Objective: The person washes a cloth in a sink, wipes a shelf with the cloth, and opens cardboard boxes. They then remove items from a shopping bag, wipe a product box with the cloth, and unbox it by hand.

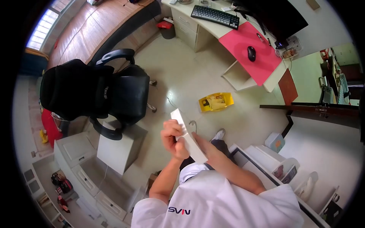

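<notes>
A flat white box-like object [194,147] is held up in front of my body, tilted, its narrow side facing up. My left hand [174,139] has its fingers curled against the upper left side of it. My right hand [203,144] supports it from the right, its fingers mostly hidden behind the object. A grey hook-shaped piece [193,123] shows just to the right of the object. Beyond, on the floor, lies a yellow container [216,102] with items inside.
A black office chair [129,91] stands at left, beside a white cabinet [116,150]. The desk [209,9] at upper right bears a keyboard [215,17], a pink mat [243,41] and a mouse [251,53]. White shelving [262,159] is close on the right.
</notes>
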`<state>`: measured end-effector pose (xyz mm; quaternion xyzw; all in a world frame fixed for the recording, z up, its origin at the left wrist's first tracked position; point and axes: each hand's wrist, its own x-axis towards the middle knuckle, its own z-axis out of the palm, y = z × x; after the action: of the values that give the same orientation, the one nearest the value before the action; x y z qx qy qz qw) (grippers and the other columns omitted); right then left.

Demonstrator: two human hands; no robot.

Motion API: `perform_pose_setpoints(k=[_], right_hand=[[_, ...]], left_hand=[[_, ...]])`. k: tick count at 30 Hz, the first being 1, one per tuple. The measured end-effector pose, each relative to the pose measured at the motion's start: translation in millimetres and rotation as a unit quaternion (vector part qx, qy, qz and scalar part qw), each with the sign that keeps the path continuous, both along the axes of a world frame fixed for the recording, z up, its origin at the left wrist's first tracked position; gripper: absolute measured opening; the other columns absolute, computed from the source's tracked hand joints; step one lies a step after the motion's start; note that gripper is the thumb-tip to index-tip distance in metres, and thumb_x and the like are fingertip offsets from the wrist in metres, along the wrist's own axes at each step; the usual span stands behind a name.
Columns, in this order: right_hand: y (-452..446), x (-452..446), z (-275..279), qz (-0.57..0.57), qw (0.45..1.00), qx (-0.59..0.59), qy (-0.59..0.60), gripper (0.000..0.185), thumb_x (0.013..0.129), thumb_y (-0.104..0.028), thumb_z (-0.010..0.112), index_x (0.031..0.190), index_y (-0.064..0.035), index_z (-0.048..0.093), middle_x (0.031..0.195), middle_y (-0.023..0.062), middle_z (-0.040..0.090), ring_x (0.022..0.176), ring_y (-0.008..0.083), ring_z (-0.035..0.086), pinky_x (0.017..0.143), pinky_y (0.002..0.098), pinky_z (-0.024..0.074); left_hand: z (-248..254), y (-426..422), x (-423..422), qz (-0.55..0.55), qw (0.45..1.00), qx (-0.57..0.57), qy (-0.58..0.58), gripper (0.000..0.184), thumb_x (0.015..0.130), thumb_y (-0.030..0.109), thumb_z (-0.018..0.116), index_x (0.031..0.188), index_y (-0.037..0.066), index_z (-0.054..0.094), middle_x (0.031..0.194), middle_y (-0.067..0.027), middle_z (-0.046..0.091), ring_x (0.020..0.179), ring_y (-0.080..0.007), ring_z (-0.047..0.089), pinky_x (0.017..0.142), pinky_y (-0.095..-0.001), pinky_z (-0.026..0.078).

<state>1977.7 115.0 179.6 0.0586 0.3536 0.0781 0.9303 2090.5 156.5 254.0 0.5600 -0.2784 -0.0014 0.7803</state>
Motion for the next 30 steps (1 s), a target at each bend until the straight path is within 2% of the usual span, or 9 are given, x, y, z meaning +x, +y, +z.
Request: perform_pose_setpoints(k=[3, 9, 16, 18, 20, 22, 26, 28, 30], right_hand=[[5.9, 31.5, 29.1, 0.059, 0.995, -0.028, 0.080, 0.046, 0.101, -0.040, 0.030, 0.123, -0.0053, 0.050, 0.103, 0.0078, 0.064, 0.083, 0.0148, 0.066, 0.070, 0.0297, 0.0563], [19.1, 57.7, 35.6, 0.103, 0.990, -0.058, 0.073, 0.047, 0.102, -0.038, 0.025, 0.129, -0.0060, 0.045, 0.110, 0.0074, 0.061, 0.092, 0.0164, 0.064, 0.075, 0.0316, 0.0552], [24.7, 77.2, 44.7, 0.148, 0.984, -0.048, 0.091, 0.046, 0.102, -0.038, 0.025, 0.131, -0.0069, 0.043, 0.112, 0.0082, 0.061, 0.094, 0.0167, 0.063, 0.078, 0.0327, 0.0544], [22.7, 83.1, 50.8, 0.170, 0.980, -0.065, 0.075, 0.047, 0.102, -0.039, 0.026, 0.131, -0.0066, 0.043, 0.115, 0.0090, 0.059, 0.097, 0.0171, 0.062, 0.080, 0.0340, 0.0536], [12.9, 82.8, 47.4, 0.176, 0.981, -0.066, 0.051, 0.048, 0.101, -0.041, 0.028, 0.131, -0.0062, 0.042, 0.117, 0.0097, 0.058, 0.100, 0.0181, 0.061, 0.084, 0.0354, 0.0523], [-0.6, 81.0, 48.2, 0.166, 0.984, -0.059, 0.035, 0.050, 0.101, -0.043, 0.028, 0.131, -0.0064, 0.043, 0.120, 0.0101, 0.057, 0.104, 0.0194, 0.060, 0.087, 0.0368, 0.0511], [-19.6, 59.7, 34.9, 0.177, 0.984, -0.021, -0.010, 0.050, 0.100, -0.044, 0.029, 0.130, -0.0069, 0.045, 0.121, 0.0097, 0.056, 0.107, 0.0206, 0.058, 0.089, 0.0375, 0.0498], [-25.0, 52.0, 41.9, 0.163, 0.985, 0.051, -0.018, 0.046, 0.099, -0.040, 0.038, 0.126, -0.0035, 0.049, 0.115, 0.0106, 0.060, 0.101, 0.0208, 0.061, 0.088, 0.0360, 0.0511], [-32.0, 46.5, 50.5, 0.165, 0.985, 0.059, 0.011, 0.046, 0.099, -0.041, 0.039, 0.123, -0.0038, 0.051, 0.114, 0.0102, 0.061, 0.100, 0.0196, 0.061, 0.086, 0.0347, 0.0515]], left_hand=[[-1.2, 20.6, 20.9, 0.028, 0.999, 0.042, -0.021, 0.014, 0.061, 0.014, 0.045, 0.070, 0.004, 0.041, 0.069, -0.0066, 0.040, 0.073, -0.0198, 0.033, 0.072, -0.0342, 0.033], [3.8, 41.9, 40.1, 0.103, 0.994, 0.035, 0.018, 0.007, 0.060, 0.011, 0.040, 0.059, 0.006, 0.037, 0.067, -0.0041, 0.035, 0.072, -0.0192, 0.030, 0.070, -0.0338, 0.031], [10.9, 47.6, 49.8, 0.184, 0.982, 0.029, 0.015, 0.007, 0.062, 0.012, 0.043, 0.062, 0.005, 0.042, 0.067, -0.0041, 0.038, 0.070, -0.0196, 0.032, 0.066, -0.0326, 0.032], [20.0, 44.1, 56.0, 0.210, 0.977, -0.019, 0.026, 0.009, 0.065, 0.013, 0.042, 0.067, 0.004, 0.043, 0.070, -0.0057, 0.039, 0.070, -0.0192, 0.033, 0.066, -0.0330, 0.034], [22.9, 48.6, 51.5, 0.193, 0.981, 0.010, -0.002, 0.013, 0.068, 0.015, 0.044, 0.072, 0.003, 0.044, 0.073, -0.0080, 0.041, 0.071, -0.0198, 0.036, 0.066, -0.0339, 0.036], [31.4, 46.1, 41.1, 0.193, 0.972, 0.127, -0.043, 0.017, 0.071, 0.019, 0.044, 0.072, 0.002, 0.042, 0.076, -0.0088, 0.042, 0.073, -0.0189, 0.038, 0.068, -0.0340, 0.037], [26.6, 47.9, 30.4, 0.106, 0.980, 0.142, -0.092, 0.023, 0.073, 0.025, 0.049, 0.073, 0.003, 0.040, 0.077, -0.0092, 0.043, 0.073, -0.0183, 0.038, 0.066, -0.0312, 0.033], [24.7, 30.2, 19.7, 0.097, 0.985, 0.117, -0.087, 0.023, 0.074, 0.024, 0.050, 0.071, 0.006, 0.036, 0.075, -0.0068, 0.040, 0.072, -0.0180, 0.036, 0.066, -0.0300, 0.031], [24.3, 11.3, 12.4, 0.127, 0.985, 0.092, -0.067, 0.022, 0.075, 0.022, 0.049, 0.069, 0.009, 0.032, 0.074, -0.0047, 0.037, 0.072, -0.0177, 0.034, 0.067, -0.0303, 0.031]])
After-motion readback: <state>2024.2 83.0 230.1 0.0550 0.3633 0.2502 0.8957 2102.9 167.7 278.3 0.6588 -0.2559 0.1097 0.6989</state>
